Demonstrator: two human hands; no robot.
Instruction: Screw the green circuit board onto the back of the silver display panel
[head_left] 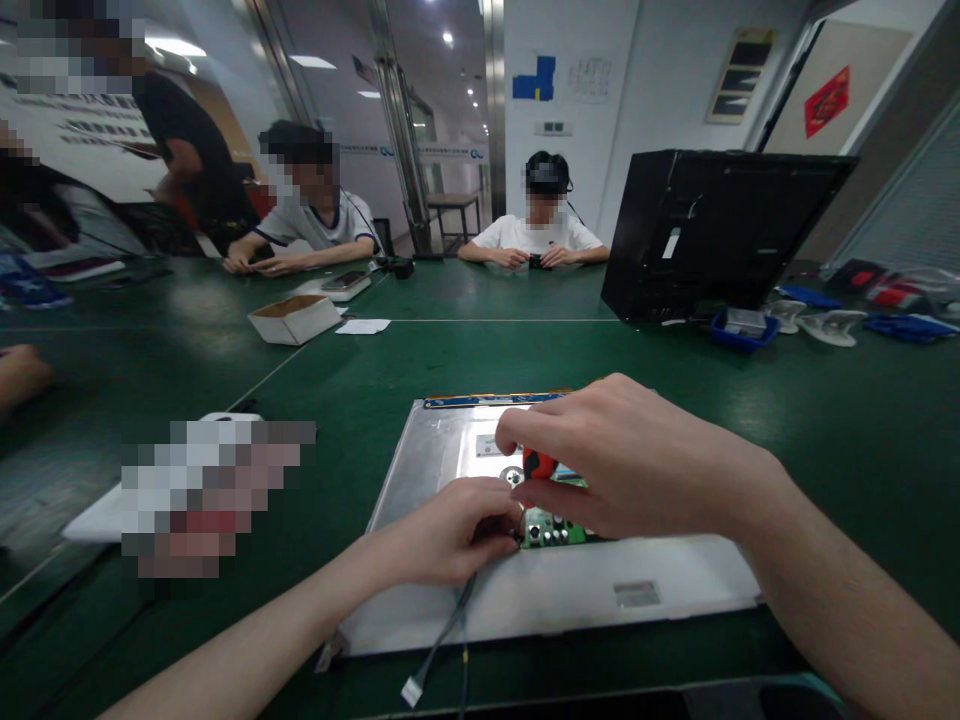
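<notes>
A metal-backed flat display panel [555, 590] lies on the green table in front of me. A green circuit board [559, 530] sits on it, partly hidden by my hands. My right hand [600, 460] grips a screwdriver [537, 464] by its red and black handle, upright over the board; its tip is hidden. Beside the board's left edge, my left hand [465, 530] is closed with the fingertips together, and what they pinch is hidden. From under that hand a dark cable [450, 625] runs over the panel's near edge, ending in a white connector [412, 690].
A large black monitor [720, 235] stands at the back right, near a blue tray [742, 328]. An open white box [295, 318] and papers [363, 326] lie at the back left. A partly blurred white item [94, 515] is left of me. Several people sit or stand around the table.
</notes>
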